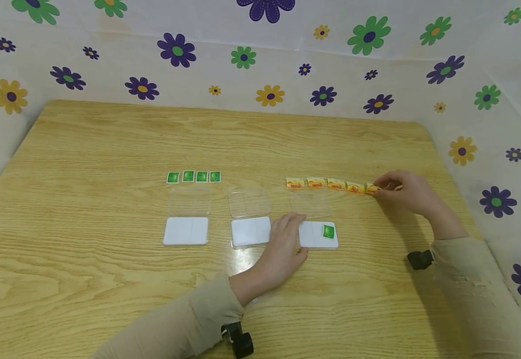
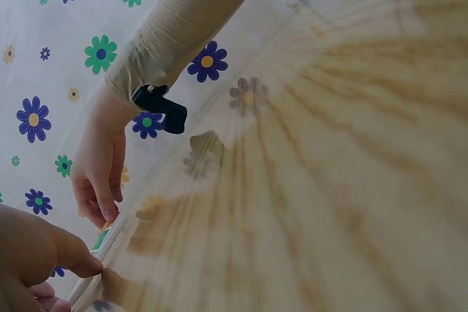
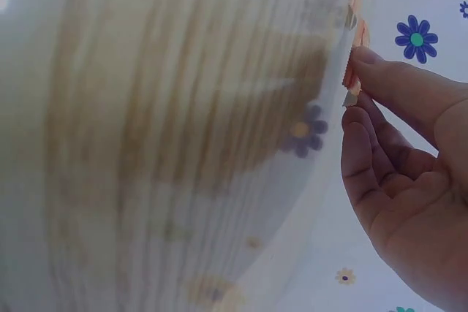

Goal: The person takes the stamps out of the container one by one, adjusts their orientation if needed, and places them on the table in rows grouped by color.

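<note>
My right hand (image 1: 406,192) is at the right end of a row of orange-yellow stamps and pinches the last stamp (image 1: 372,189) between thumb and fingers. In the right wrist view the thumb and fingertips meet at the orange stamp (image 3: 354,78). My left hand (image 1: 282,249) holds the rightmost white card (image 1: 309,235) at its left end, thumb at the near edge and fingers at the far edge. A green stamp (image 1: 328,231) lies on this card's right half. The card appears to sit in a clear plastic case; the hand hides its left edge.
Two more white cards (image 1: 186,231) lie to the left in clear cases. Behind them are clear plastic covers (image 1: 250,203). Several green stamps (image 1: 202,177) form a row at the back left. A flowered cloth (image 1: 224,40) rises behind the wooden table (image 1: 107,144).
</note>
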The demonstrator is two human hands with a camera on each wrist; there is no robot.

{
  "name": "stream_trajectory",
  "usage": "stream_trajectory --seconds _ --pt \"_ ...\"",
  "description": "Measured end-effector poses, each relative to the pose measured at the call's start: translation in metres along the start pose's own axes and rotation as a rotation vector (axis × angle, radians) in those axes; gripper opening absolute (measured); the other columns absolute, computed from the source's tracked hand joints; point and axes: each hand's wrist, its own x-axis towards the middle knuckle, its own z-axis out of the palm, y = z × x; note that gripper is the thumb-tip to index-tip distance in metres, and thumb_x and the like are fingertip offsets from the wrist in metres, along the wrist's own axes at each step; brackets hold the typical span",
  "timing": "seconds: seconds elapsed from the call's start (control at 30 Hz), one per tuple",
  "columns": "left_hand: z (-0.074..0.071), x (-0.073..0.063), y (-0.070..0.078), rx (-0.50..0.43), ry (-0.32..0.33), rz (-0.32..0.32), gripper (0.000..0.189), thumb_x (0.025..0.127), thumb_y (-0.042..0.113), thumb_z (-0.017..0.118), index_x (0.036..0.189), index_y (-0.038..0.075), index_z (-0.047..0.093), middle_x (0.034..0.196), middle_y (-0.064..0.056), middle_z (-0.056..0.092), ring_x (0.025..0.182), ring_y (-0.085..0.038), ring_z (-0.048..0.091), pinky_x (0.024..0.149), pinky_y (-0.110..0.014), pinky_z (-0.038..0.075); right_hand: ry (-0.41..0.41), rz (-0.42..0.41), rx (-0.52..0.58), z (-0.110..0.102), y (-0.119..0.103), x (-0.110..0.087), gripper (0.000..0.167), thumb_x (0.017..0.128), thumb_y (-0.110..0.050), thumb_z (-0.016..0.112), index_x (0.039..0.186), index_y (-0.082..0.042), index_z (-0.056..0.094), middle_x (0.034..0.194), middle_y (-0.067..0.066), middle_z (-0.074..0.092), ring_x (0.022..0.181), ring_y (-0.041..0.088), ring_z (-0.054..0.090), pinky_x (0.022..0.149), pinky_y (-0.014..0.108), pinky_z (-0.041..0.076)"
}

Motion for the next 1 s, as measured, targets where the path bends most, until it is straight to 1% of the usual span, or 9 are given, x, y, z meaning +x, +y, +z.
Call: stream_trajectory --seconds 0.3,0.5,0.7,0.83,0.9,1.0 --pt "-0.001 0.0 0.0 0.009 0.001 0.004 0.06 0.086 0.001 0.065 0.139 -0.004 0.037 0.139 -0.015 0.036 0.128 -0.028 0.029 0.105 -0.038 0.031 0.002 -0.019 -0.016 0.002 0.006 0.002 0.025 0.09 -0.018 0.067 0.107 0.001 0.068 0.095 0.013 0.065 0.089 0.029 0.059 0.075 0.044 0.047" --pt "-0.001 0.0 0.0 0.014 -0.002 0.006 0.06 0.086 0.001 0.065 0.139 -0.004 0.037 0.139 -0.015 0.036 0.128 -0.029 0.029 0.105 -0.038 0.031 -0.007 -0.015 -0.01 0.002 0.006 0.002 0.026 0.09 -0.018 0.067 0.108 0.001 0.067 0.097 0.014 0.064 0.09 0.031 0.059 0.077 0.047 0.047" --pt "-0.001 -0.001 0.0 0.025 0.004 0.015 0.06 0.086 0.001 0.065 0.139 -0.004 0.037 0.138 -0.015 0.037 0.127 -0.029 0.03 0.104 -0.038 0.031 -0.009 -0.004 0.001 0.0 0.006 0.001 0.028 0.091 -0.021 0.066 0.11 0.0 0.066 0.1 0.015 0.064 0.093 0.031 0.058 0.077 0.047 0.047" --pt "-0.001 -0.001 0.0 0.028 0.009 0.017 0.06 0.086 0.001 0.066 0.138 -0.004 0.037 0.138 -0.015 0.037 0.127 -0.029 0.03 0.104 -0.038 0.031 -0.012 -0.01 -0.005 0.0 -0.004 0.0 0.031 0.09 -0.023 0.067 0.112 0.0 0.066 0.1 0.014 0.063 0.094 0.032 0.059 0.078 0.048 0.048" --pt "-0.001 -0.001 0.0 0.027 0.01 0.017 0.06 0.086 0.001 0.066 0.138 -0.004 0.037 0.138 -0.016 0.037 0.128 -0.029 0.03 0.104 -0.039 0.031 -0.009 -0.029 -0.007 0.002 -0.013 -0.002 0.031 0.09 -0.023 0.068 0.111 0.0 0.066 0.1 0.014 0.064 0.092 0.031 0.06 0.079 0.049 0.049" --pt "0.0 -0.001 0.0 0.024 0.009 0.019 0.06 0.085 0.001 0.066 0.138 -0.004 0.037 0.138 -0.016 0.037 0.128 -0.029 0.03 0.105 -0.039 0.031 0.008 -0.08 -0.011 0.006 -0.027 -0.004 0.028 0.089 -0.019 0.07 0.109 0.0 0.068 0.098 0.012 0.064 0.088 0.027 0.06 0.078 0.044 0.051"
